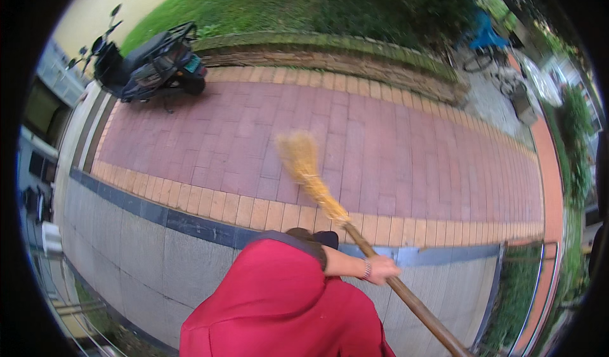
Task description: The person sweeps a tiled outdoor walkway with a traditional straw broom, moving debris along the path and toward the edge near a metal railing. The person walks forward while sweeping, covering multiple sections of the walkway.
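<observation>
My left hand [383,269], with a bracelet at the wrist, grips the brown wooden handle [418,304] of a straw broom. The handle runs off toward the bottom right. The broom's straw head [299,159] points away from me over reddish paving and is blurred at its tip; whether it touches the ground I cannot tell. Pale ties wrap the narrow part of the straw. My right hand is out of view. A red garment [285,304] covers my body and left arm, and a dark shoe tip [328,238] shows past the sleeve.
A parked black scooter [152,67] stands at the far left, near steps [88,133]. A low mossy brick wall [333,60] borders grass. Bicycles [478,62] stand at the far right. Metal railings [537,290] flank the grey ribbed paving [138,247] where I stand.
</observation>
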Demonstrator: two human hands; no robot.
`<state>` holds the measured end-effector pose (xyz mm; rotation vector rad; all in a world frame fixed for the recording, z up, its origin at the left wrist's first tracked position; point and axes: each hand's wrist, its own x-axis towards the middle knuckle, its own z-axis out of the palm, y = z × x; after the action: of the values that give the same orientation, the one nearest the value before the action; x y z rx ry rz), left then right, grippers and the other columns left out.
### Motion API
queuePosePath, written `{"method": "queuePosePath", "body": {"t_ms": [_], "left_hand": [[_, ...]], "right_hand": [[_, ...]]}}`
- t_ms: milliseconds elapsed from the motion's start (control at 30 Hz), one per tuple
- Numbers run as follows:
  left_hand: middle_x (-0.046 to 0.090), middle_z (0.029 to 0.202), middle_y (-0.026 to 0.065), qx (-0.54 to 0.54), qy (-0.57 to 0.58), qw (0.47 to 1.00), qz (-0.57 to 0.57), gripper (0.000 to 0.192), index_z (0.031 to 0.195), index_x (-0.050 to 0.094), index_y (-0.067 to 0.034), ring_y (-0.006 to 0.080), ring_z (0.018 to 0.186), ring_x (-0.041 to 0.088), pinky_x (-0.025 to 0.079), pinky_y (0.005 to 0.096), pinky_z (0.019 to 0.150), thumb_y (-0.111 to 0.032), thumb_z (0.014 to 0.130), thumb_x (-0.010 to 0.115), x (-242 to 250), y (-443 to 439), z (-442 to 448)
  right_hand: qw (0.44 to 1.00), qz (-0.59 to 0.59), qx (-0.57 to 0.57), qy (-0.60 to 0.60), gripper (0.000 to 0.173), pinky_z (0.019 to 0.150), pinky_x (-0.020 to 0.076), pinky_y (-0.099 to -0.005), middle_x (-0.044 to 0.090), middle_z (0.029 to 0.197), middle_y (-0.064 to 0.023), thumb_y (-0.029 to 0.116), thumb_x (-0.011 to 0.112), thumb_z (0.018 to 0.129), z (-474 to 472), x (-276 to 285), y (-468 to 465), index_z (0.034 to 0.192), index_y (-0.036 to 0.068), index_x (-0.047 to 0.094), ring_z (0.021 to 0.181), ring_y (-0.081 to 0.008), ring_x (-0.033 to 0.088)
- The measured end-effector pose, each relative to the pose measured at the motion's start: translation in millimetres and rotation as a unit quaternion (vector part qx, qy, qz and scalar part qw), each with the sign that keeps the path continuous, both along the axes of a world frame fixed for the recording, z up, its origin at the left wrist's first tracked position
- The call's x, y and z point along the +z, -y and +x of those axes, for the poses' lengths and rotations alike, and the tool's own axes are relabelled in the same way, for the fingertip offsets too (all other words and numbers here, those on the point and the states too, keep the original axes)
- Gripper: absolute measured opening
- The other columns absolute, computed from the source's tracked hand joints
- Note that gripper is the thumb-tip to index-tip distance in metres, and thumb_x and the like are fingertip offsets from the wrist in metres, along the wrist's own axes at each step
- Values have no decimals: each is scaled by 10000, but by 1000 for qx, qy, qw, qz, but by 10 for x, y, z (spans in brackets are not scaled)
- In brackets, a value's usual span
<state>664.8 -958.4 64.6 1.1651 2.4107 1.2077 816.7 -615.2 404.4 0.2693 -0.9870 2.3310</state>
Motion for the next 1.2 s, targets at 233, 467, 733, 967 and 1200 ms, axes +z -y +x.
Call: {"method": "queuePosePath", "body": {"t_ms": [233, 467, 733, 967, 1200], "left_hand": [[630, 812, 152, 495, -18, 850, -178, 255, 882, 617, -95, 402, 830, 611, 494, 500, 732, -104, 634, 676, -799, 3410, 59], [620, 936, 54, 771, 20, 573, -277, 201, 897, 599, -178, 266, 982, 596, 392, 465, 837, -137, 714, 671, -1395, 5335, 123], [600, 759, 89, 639, -23, 753, -154, 181, 791, 621, -137, 315, 824, 597, 440, 467, 738, -153, 637, 714, -1006, 5199, -1874], [586, 836, 31, 369, -68, 925, 57, 225, 906, 573, -148, 258, 933, 577, 413, 410, 827, -106, 710, 676, -481, 3988, -3985], [590, 786, 29, 243, -119, 959, 82, 183, 871, 536, -130, 229, 874, 601, 405, 407, 789, -126, 741, 665, 256, 3498, -5152]], "right_hand": [[940, 78, 224, 245, 206, 892, 454, -361, 526, 761, -37, -14, 566, 730, -2653, -1537, 2743, 885, 82, 470, 814, -182, 563], [817, 104, 536, 185, 272, 1013, 375, -442, 538, 805, -26, 0, 671, 746, -3790, -2002, 5902, 902, 124, 487, 892, -213, 558], [909, 154, 292, 253, 199, 908, 429, -402, 486, 731, -17, 58, 603, 734, -5053, -1544, 5569, 866, 115, 465, 770, -176, 523], [968, 195, 80, 133, 118, 861, 466, -450, 546, 766, -63, -2, 572, 839, -5142, -289, 4248, 845, 92, 501, 757, -199, 522], [958, 171, 203, -108, 89, 948, 410, -498, 409, 659, -42, 120, 561, 783, -6177, 166, 3312, 854, 82, 521, 688, -208, 463]]}}
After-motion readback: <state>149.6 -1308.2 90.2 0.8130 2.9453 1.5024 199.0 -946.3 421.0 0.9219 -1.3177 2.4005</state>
